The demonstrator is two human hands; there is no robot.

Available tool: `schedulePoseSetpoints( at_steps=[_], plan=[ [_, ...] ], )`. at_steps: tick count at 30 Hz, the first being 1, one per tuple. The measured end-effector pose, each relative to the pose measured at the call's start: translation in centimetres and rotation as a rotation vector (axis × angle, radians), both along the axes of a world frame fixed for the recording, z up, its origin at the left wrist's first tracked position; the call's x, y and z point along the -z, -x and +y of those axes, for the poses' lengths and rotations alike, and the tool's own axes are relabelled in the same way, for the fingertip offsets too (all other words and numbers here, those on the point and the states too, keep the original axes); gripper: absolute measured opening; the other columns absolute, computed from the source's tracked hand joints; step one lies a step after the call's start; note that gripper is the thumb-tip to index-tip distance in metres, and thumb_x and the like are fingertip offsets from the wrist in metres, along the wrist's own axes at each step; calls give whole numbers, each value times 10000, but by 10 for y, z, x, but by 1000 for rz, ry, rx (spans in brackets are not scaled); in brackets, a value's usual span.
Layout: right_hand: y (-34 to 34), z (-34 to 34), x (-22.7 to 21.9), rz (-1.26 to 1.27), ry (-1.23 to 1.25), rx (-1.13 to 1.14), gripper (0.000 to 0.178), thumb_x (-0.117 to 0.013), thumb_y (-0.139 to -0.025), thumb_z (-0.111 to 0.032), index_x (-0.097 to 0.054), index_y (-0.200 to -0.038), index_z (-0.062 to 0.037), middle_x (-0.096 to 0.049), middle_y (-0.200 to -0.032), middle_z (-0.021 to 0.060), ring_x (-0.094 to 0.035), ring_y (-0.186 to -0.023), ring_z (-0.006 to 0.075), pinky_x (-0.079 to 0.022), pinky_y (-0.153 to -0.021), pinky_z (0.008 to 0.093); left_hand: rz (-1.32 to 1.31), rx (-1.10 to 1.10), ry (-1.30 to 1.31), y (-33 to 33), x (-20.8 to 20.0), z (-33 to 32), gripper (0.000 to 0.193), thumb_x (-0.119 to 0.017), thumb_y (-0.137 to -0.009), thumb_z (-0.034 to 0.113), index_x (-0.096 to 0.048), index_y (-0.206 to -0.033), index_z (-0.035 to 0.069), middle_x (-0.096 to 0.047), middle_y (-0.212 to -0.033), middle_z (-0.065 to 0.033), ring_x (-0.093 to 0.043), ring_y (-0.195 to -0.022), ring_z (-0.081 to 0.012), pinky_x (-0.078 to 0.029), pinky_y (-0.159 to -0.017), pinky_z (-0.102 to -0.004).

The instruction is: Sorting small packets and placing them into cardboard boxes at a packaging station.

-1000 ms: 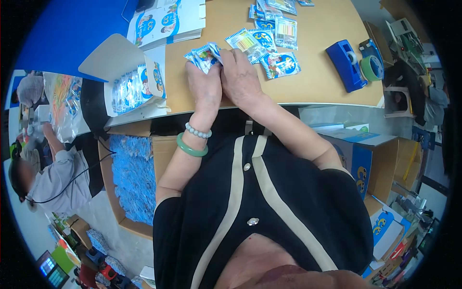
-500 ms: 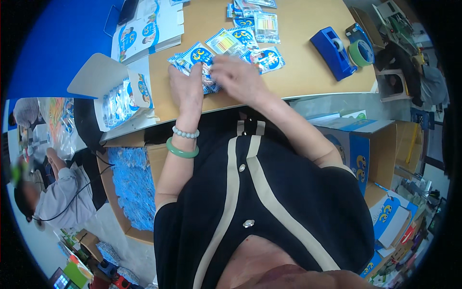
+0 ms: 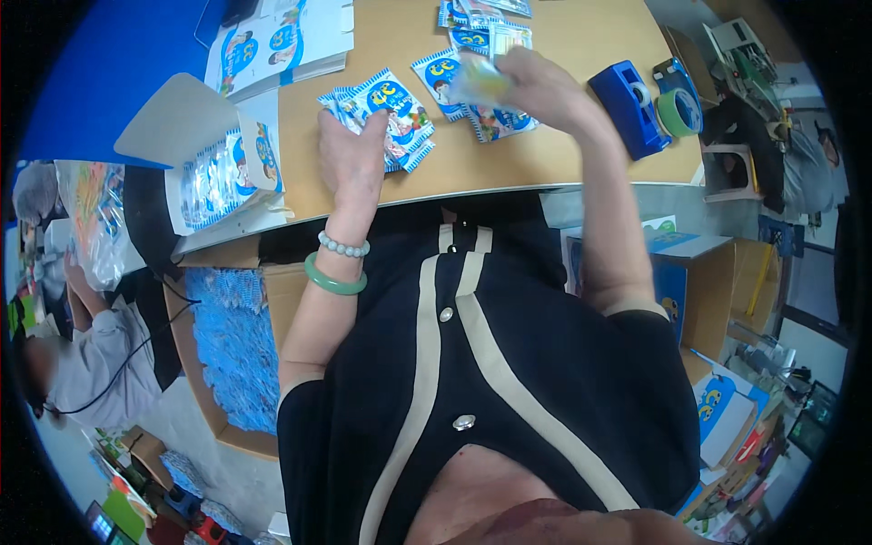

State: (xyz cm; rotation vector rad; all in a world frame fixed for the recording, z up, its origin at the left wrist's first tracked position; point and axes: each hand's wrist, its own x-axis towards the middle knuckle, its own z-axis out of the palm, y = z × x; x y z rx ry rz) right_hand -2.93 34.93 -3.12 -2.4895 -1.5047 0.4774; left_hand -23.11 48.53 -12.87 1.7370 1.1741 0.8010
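My left hand (image 3: 351, 159) is closed around the left edge of a small stack of blue-and-white snack packets (image 3: 392, 113) resting on the table, its thumb lying over the top one. To the right, my right hand (image 3: 545, 89) grips a single packet (image 3: 480, 82) by its edge, lifted and blurred by motion. Beneath and beside that packet lie loose packets (image 3: 500, 125) of the same kind. Several more packets (image 3: 472, 38) are heaped farther back, some with their see-through side up.
At the left stands an open white carton (image 3: 263, 162) filled with packets, in front of a pile of flat cartons (image 3: 282, 50). A blue tape dispenser (image 3: 627, 113) and green tape roll (image 3: 681, 111) sit at the right. Below the table edge, a cardboard box (image 3: 218, 422) holds many blue packets. Another person (image 3: 109, 354) sits at left.
My right hand has left the stack at my left hand and swung right and away, now with a packet in its fingers. My left hand has stayed on the stack.
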Motion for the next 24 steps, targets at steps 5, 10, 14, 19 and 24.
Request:
schedulePoseSetpoints(
  at_steps=[5,10,14,19,24],
  plan=[
    [-25,-37,61,-463,-227,-369,411,-694,-775,-159,-609,-1149,-11,-628,-1072,164,-624,-995,276,-500,-888,345,25,51,50,-5,-14,-3,446,-725,-762,254,-535,-1066,-13,-669,-992,-164,-650,-915,-287,-494,-805,-393],
    [8,-37,32,35,-104,137,403,-717,-776,-202,-594,-1105,-6,-621,-1057,171,-619,-977,316,-498,-905,359,67,36,123,-1,-20,-3,505,-730,-747,311,-531,-1085,-7,-666,-1012,-185,-642,-950,-343,-478,-845,-435],
    [26,-17,49,151,-305,248,349,-698,-804,-221,-571,-1053,-12,-620,-1070,169,-612,-972,348,-505,-851,423,128,29,90,-8,-28,-10,513,-732,-751,310,-528,-1096,-10,-660,-1035,-194,-636,-970,-345,-480,-842,-436],
    [103,38,70,-39,-451,123,253,-578,-860,-100,-509,-1087,-12,-585,-1138,175,-584,-958,402,-493,-791,461,76,-4,1,-16,-16,-12,536,-732,-759,320,-514,-1092,-37,-640,-1066,-220,-625,-992,-356,-477,-853,-437],
    [119,29,67,-29,-601,37,319,-583,-841,-72,-512,-1141,9,-584,-1138,187,-580,-968,409,-490,-834,442,-179,53,195,-15,-21,-9,535,-727,-776,308,-499,-1081,-69,-620,-1082,-239,-617,-1005,-358,-468,-875,-431]
  ],
)
